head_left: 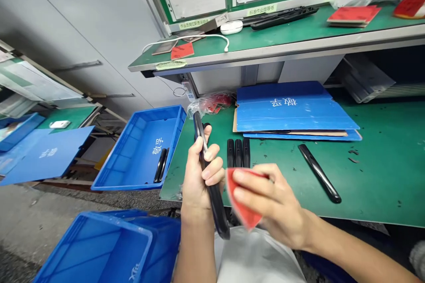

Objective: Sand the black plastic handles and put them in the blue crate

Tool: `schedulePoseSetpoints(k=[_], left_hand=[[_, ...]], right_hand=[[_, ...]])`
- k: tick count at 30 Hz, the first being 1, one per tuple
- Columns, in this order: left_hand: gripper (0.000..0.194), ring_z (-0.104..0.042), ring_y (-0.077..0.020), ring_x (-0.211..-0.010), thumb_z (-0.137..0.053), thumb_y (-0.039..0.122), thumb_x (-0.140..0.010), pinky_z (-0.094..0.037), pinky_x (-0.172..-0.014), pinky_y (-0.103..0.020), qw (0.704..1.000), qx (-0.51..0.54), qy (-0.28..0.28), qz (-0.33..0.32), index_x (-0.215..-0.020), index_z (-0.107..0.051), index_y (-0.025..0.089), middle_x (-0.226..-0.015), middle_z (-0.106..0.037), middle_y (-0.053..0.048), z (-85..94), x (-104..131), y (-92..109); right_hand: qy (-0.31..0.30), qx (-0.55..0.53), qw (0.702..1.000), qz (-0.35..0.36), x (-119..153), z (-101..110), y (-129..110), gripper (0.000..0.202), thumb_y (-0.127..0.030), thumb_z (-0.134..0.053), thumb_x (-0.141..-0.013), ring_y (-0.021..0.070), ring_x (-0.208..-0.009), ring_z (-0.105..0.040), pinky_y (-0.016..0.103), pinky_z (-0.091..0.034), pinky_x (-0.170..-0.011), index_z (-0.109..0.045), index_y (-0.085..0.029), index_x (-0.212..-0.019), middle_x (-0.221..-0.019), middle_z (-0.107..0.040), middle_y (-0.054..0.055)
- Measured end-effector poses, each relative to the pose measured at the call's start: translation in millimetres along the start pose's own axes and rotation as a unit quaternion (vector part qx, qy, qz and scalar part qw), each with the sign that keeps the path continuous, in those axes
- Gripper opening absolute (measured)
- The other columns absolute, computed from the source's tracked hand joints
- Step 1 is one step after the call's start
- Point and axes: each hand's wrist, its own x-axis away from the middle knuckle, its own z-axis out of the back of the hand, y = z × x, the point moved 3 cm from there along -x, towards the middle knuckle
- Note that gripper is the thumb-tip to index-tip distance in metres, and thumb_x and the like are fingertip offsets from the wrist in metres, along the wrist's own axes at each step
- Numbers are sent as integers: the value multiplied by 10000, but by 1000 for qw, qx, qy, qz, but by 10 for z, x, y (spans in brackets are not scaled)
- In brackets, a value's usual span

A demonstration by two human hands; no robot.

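My left hand [192, 181] is closed around a long, glossy black plastic handle [218, 214], which is tilted with its lower end toward me. Folded between the fingers of my right hand [279, 208] is a red piece of sandpaper [245, 210], slightly blurred. It is close to the right side of the handle; whether the two touch I cannot tell. Behind my hands, three similar black handles [238, 150] lie side by side on the green table [275, 152], their near ends hidden. Another black handle [319, 173] lies alone to the right.
Blue sheets [282, 106] are stacked at the table's back, beside a plastic bag [215, 102] with red pieces. A blue tray [133, 150] at the left holds black handles; another blue bin [89, 247] is below. A shelf [282, 44] overhangs the back. Dark scraps dot the table.
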Motion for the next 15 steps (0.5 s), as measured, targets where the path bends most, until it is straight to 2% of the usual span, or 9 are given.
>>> schedulePoseSetpoints(k=[2, 4, 6, 8, 9, 10, 11, 13, 15], left_hand=[[338, -466, -9, -337, -345, 311, -1068, -300, -286, -79, 1000, 9, -1, 15, -1312, -540, 181, -627, -471, 97, -7, -28, -80], [337, -473, -4, -347, -322, 304, -1074, -313, -299, -67, 999, 26, 4, 22, -1278, -543, 153, -634, -479, 93, 18, -74, -129], [315, -456, 11, -359, -332, 277, -1072, -306, -318, -41, 1000, 8, 24, 5, -1259, -541, 133, -641, -478, 95, 101, -173, -112], [305, -405, 19, -364, -381, 284, -1056, -296, -341, -28, 984, -149, 85, -44, -1269, -537, 132, -630, -446, 105, 267, -355, -26], [319, -391, 13, -373, -405, 312, -1044, -311, -362, -33, 955, -260, 126, -75, -1286, -529, 144, -620, -423, 111, 375, -473, 30], [347, -390, 0, -382, -422, 360, -1029, -341, -387, -53, 899, -386, 173, -109, -1302, -515, 167, -607, -397, 117, 497, -600, 81], [391, -411, -22, -393, -438, 418, -1010, -381, -415, -88, 852, -463, 208, -126, -1329, -482, 197, -592, -377, 123, 633, -731, 101], [558, -469, -68, -412, -579, 440, -931, -439, -456, -168, 786, -549, 251, -134, -1413, -366, 254, -605, -428, 127, 951, -972, 50], [721, -575, -130, -492, -718, 369, -831, -511, -543, -269, 715, -624, 287, -130, -1438, -348, 254, -705, -565, 72, 1293, -1137, -90]], right_hand=[[-64, -13, 995, 70, 56, -32, -133, 393, -250, -349, -1055, 172, -988, -713, 341, -544, -713, -567, -204, -1379, -1241, -753, 49], [-110, -43, 989, 94, 102, -72, -214, 374, -246, -331, -1059, 121, -676, -687, 282, -506, -559, -674, -264, -1209, -1001, -821, -27], [-107, -42, 990, 77, 132, -98, -205, 393, -266, -310, -1066, 123, -682, -685, 284, -519, -598, -683, -284, -1187, -1037, -815, -43], [-67, -40, 995, 58, 185, -95, -134, 448, -314, -245, -1077, 145, -777, -704, 311, -525, -644, -667, -262, -1218, -1161, -785, -18], [-54, -51, 996, 46, 233, -87, -87, 459, -326, -229, -1082, 143, -780, -701, 307, -523, -647, -660, -257, -1225, -1181, -778, -11], [-41, -69, 996, 35, 300, -68, -39, 443, -342, -242, -1087, 133, -761, -697, 290, -524, -652, -651, -255, -1233, -1164, -785, -5], [-24, -87, 996, 12, 384, -33, 14, 407, -366, -282, -1086, 127, -772, -703, 274, -533, -679, -633, -254, -1257, -1157, -788, 7], [31, -101, 992, -69, 603, 82, 131, 376, -368, -368, -1072, 154, -967, -726, 307, -555, -835, -548, -230, -1372, -1267, -740, 65], [100, -98, 975, -174, 874, 228, 238, 411, -319, -393, -1060, 212, -1177, -676, 400, -540, -970, -476, -221, -1450, -1404, -646, 124]])
